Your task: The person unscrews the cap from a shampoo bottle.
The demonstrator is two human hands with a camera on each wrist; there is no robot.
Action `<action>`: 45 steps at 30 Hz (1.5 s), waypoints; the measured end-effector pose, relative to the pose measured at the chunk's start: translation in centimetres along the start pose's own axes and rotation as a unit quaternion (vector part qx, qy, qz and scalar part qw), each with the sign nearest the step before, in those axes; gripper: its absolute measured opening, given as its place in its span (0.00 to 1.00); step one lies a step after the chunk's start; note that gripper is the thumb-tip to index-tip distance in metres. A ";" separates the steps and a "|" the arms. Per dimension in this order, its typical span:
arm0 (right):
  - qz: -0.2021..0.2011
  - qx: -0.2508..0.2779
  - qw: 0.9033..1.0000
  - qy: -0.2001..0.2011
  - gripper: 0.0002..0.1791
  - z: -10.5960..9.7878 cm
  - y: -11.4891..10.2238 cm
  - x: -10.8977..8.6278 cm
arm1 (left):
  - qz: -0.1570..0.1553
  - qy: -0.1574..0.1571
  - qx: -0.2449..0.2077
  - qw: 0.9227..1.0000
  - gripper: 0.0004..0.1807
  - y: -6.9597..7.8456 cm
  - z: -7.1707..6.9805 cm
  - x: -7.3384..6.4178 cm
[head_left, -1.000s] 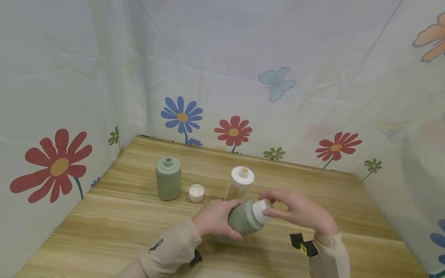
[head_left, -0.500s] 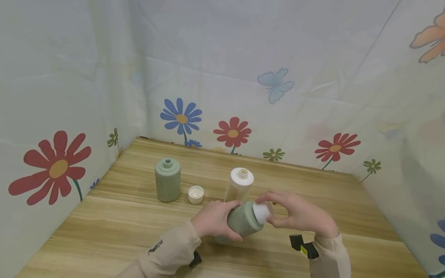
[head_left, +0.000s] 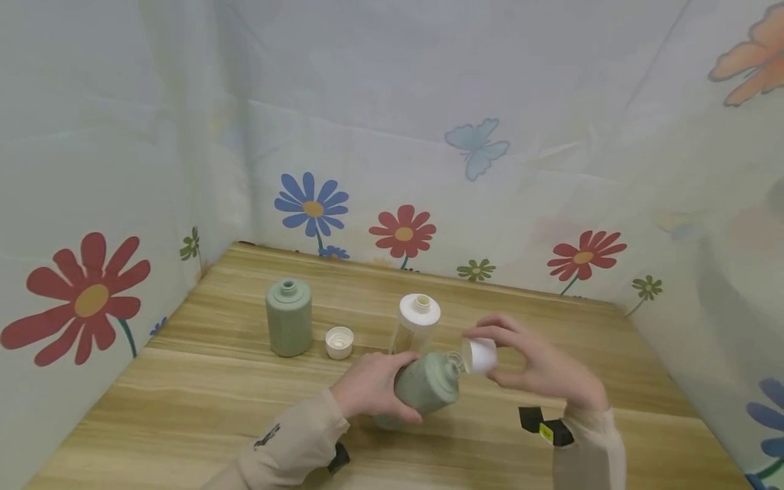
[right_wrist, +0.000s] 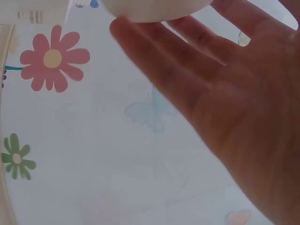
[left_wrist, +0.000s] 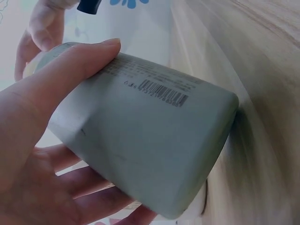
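Note:
My left hand [head_left: 372, 386] grips a sage-green bottle [head_left: 427, 386], tilted with its neck toward the right. In the left wrist view, thumb and fingers wrap around the bottle [left_wrist: 136, 131], and a barcode shows near its base. My right hand [head_left: 542, 364] pinches a white screw cap [head_left: 480, 355] between thumb and fingers, just off the bottle's bare neck. Only the lower edge of the cap [right_wrist: 157, 8] appears at the top of the right wrist view, above the fingers.
A second green bottle [head_left: 290, 320] stands uncapped at the left of the wooden table [head_left: 245, 401]. Beside it a white cap [head_left: 339, 342] lies with its hollow side up. An open white bottle [head_left: 419, 314] stands behind my left hand. A flowered curtain [head_left: 367, 136] encloses the table.
The white cap has come off the green bottle's neck and moved a little right in my right hand. My left hand keeps its grip on the bottle.

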State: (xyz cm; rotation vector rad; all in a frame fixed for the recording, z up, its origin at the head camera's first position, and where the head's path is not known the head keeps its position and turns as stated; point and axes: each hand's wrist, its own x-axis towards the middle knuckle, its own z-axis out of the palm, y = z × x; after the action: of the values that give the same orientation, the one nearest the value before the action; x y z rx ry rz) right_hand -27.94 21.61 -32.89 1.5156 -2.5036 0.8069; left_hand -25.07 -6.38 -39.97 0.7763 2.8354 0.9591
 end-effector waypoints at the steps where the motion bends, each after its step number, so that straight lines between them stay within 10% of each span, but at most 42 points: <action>1: 0.004 0.025 1.000 0.008 0.35 -0.3 0.6 -0.3 | -0.002 0.006 -0.001 1.000 0.44 0.1 0.0 0.1; 13: 0.078 0.305 0.939 0.141 0.33 -1.1 7.7 -6.4 | 0.013 0.071 -0.057 0.996 0.41 2.8 3.6 1.7; 20: 0.117 0.302 0.926 0.197 0.31 -0.7 10.6 -10.0 | 0.008 0.107 -0.174 0.979 0.41 6.0 6.0 6.3; 27: 0.170 0.317 0.911 0.200 0.32 0.6 12.6 -11.8 | 0.005 0.137 -0.198 0.971 0.40 8.1 7.6 10.4; 36: 0.261 0.314 0.893 0.189 0.36 3.8 14.1 -12.3 | -0.022 0.164 -0.225 0.960 0.44 7.2 10.2 13.2; 45: 0.304 0.261 0.901 0.169 0.35 3.3 14.8 -12.8 | -0.021 0.175 -0.202 0.963 0.45 7.2 11.3 15.8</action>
State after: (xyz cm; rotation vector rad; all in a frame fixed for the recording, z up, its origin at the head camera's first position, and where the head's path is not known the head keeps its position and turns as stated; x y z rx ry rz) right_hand -33.59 35.51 -45.86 0.5351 -2.5989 1.7675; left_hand -33.33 12.33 -43.17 0.5420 2.7473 1.7471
